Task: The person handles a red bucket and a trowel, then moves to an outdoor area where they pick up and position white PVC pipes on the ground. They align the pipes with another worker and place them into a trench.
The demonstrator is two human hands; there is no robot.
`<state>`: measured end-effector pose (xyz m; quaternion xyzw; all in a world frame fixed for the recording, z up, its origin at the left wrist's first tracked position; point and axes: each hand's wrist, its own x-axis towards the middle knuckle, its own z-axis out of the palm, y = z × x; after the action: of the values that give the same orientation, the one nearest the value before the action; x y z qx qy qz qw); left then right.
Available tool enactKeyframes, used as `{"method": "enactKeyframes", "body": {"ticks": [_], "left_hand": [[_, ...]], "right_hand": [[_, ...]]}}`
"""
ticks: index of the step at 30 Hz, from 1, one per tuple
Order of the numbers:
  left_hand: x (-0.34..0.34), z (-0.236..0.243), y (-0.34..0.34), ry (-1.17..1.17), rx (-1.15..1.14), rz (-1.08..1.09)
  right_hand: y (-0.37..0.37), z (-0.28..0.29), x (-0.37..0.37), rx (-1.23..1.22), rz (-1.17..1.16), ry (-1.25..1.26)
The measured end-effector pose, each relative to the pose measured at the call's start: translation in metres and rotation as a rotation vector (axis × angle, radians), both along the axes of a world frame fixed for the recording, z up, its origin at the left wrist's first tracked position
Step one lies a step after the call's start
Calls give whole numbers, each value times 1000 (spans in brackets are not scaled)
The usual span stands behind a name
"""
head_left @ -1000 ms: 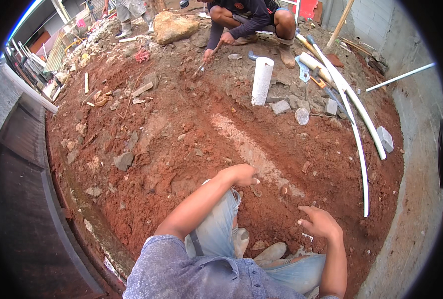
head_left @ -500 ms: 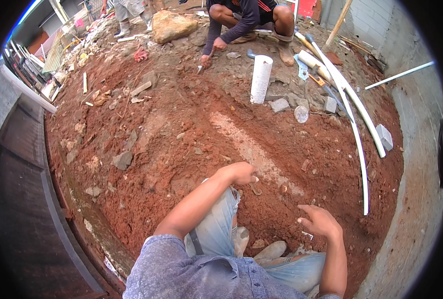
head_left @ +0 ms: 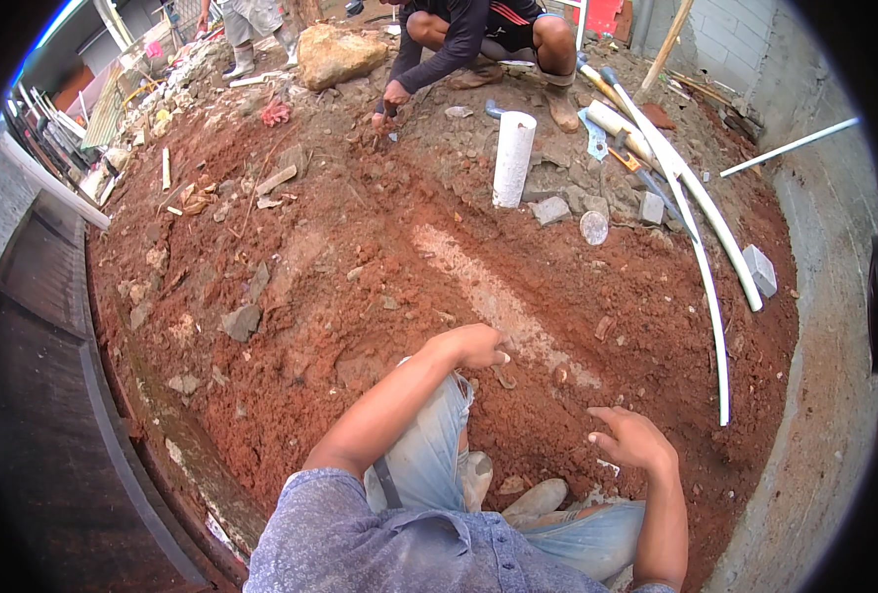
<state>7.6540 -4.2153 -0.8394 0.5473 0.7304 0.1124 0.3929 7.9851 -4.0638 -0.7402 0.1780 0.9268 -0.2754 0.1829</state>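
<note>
My left hand [head_left: 476,346] hangs loosely over my bent left knee, its fingers a little curled, with nothing visible in it. My right hand [head_left: 634,438] hovers by my right knee, empty, fingers and thumb apart. Between and beyond the hands a pale, gritty strip [head_left: 498,304] runs along a shallow trench in the red soil [head_left: 300,247]. At the trench's far end a crouching co-worker [head_left: 459,40] works the ground, both hands low on a small tool whose shape I cannot make out.
A thick white pipe [head_left: 514,160] stands upright beyond the trench. Long white pipes [head_left: 701,183] and a handsaw [head_left: 638,170] lie at right, near grey blocks [head_left: 759,271]. A concrete wall [head_left: 819,326] bounds the right, a dark panel [head_left: 43,395] the left. A boulder [head_left: 340,55] sits far off.
The co-worker's hands have shifted slightly left and the body leans further forward. My own hands stay almost where they were.
</note>
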Motion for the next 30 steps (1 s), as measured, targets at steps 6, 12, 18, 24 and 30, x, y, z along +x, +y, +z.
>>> {"method": "enactKeyframes", "body": {"ticks": [6,12,18,24,30], "left_hand": [[-1,7,-10,-10,41,41],[10,25,-3,-9,-20,55],[6,14,-7,-4,47,39],[-1,2,-6,12,50,-10],[1,5,-7,12,28,0]], "right_hand": [[7,-14,-3,12,35,10],[11,-5,1,5,20,-35],[9,-13,4,-14,34,12],[4,-3,-1,-16,-5,-21],[-1,4,-2,-2,-5,-21]]}}
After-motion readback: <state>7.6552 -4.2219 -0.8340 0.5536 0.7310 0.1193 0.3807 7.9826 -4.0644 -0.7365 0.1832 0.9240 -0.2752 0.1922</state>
